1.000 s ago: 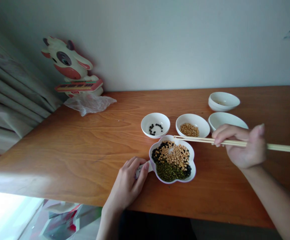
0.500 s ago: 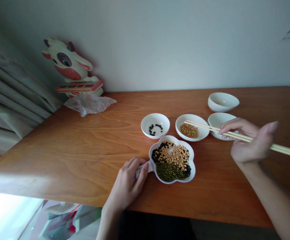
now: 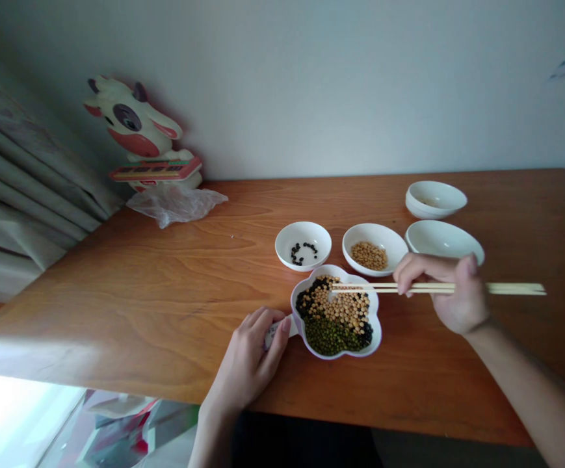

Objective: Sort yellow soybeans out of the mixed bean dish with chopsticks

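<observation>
My right hand (image 3: 445,290) grips a pair of wooden chopsticks (image 3: 438,288), whose tips lie over the yellow soybeans (image 3: 335,302). I cannot tell whether a bean sits between the tips. The soybeans share a white flower-shaped dish (image 3: 374,333) with black beans (image 3: 306,298) and green mung beans (image 3: 328,337). My left hand (image 3: 246,357) closes around the dish's short handle (image 3: 276,331), mostly hiding it. A small white bowl (image 3: 303,261) holds a few black beans, and another (image 3: 357,263) holds soybeans.
Behind the bowls, a white bowl (image 3: 442,235) sits beside a smaller white bowl (image 3: 435,198) on the wooden table (image 3: 165,305). A cow figurine (image 3: 138,127) and a plastic bag (image 3: 176,205) stand at the far left, near a grey curtain (image 3: 19,188).
My right hand has moved down and left, bringing the chopstick tips from above the soybean bowl to over the dish. My left hand has not visibly moved.
</observation>
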Demonstrator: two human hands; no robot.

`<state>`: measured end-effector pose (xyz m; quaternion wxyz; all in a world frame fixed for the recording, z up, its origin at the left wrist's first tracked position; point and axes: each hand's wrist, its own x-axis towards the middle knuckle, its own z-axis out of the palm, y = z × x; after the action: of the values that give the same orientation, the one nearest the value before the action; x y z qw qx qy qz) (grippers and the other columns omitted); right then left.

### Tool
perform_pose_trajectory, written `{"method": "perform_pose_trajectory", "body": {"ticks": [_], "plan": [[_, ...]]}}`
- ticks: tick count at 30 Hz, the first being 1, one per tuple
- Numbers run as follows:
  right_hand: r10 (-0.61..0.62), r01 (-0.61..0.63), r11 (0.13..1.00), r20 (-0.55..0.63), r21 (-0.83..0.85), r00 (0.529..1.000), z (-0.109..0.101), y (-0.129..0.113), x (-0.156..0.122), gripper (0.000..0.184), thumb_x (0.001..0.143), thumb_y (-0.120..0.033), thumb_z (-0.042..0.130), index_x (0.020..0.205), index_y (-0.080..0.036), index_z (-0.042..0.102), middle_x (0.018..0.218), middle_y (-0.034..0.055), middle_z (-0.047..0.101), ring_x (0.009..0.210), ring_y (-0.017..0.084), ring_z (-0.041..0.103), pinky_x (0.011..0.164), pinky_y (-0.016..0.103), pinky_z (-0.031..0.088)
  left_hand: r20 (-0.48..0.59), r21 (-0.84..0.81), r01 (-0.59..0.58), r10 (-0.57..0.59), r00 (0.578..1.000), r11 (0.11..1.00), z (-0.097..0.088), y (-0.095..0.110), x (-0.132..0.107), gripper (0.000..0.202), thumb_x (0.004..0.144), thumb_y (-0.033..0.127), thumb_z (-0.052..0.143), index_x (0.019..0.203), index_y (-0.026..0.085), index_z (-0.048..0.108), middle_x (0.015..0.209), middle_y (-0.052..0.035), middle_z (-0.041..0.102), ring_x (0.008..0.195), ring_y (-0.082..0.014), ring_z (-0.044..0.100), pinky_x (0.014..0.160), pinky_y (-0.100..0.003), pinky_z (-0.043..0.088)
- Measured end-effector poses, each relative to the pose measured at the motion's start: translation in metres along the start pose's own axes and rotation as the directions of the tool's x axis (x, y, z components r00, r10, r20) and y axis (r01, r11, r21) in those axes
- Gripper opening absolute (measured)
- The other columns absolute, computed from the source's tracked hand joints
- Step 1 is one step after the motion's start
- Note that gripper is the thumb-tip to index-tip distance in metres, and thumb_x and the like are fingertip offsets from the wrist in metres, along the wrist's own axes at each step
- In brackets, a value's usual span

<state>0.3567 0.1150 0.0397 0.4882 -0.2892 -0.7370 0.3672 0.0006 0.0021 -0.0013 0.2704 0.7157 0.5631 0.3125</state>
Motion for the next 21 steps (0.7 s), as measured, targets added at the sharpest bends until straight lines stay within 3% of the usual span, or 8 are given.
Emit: {"method": "perform_pose_trajectory", "body": {"ticks": [7,12,21], "plan": [[0.084,-0.077,0.996,0.176,-0.047,0.981,-0.003,0.012,-0.007,0.09,0.112,-0.082,0.017,0.08,-0.026,0.08,0.075,0.0087,0.074,0.07,0.026,0.066,0.07,0.044,0.051,-0.002,0.0,0.006,-0.006,1.0,1.0,0.002,-0.001,0.0,0.034,0.124,0.045,0.05,0.109,0.026,0.074,0.101,-0.0051,0.078,0.094,-0.0244,0.076,0.09,-0.036,0.055],[0.1,-0.09,0.994,0.188,-0.059,0.977,-0.005,0.015,-0.009,0.094,0.111,-0.081,0.01,0.083,-0.027,0.082,0.077,0.0091,0.074,0.072,0.028,0.066,0.071,0.046,0.053,-0.009,0.005,0.003,-0.003,1.0,1.0,0.001,0.0,0.001,0.033,0.124,0.043,0.051,0.108,0.026,0.074,0.1,-0.0042,0.079,0.093,-0.0238,0.076,0.086,-0.034,0.054],[0.054,-0.049,0.998,0.153,-0.036,0.987,-0.001,0.017,-0.014,0.086,0.118,-0.07,0.017,0.084,-0.025,0.083,0.077,0.0072,0.074,0.071,0.024,0.066,0.07,0.042,0.051,0.002,-0.009,0.003,-0.003,1.0,1.0,0.001,0.0,0.0,0.034,0.124,0.044,0.05,0.109,0.025,0.073,0.101,-0.005,0.078,0.094,-0.024,0.075,0.089,-0.035,0.054]]}}
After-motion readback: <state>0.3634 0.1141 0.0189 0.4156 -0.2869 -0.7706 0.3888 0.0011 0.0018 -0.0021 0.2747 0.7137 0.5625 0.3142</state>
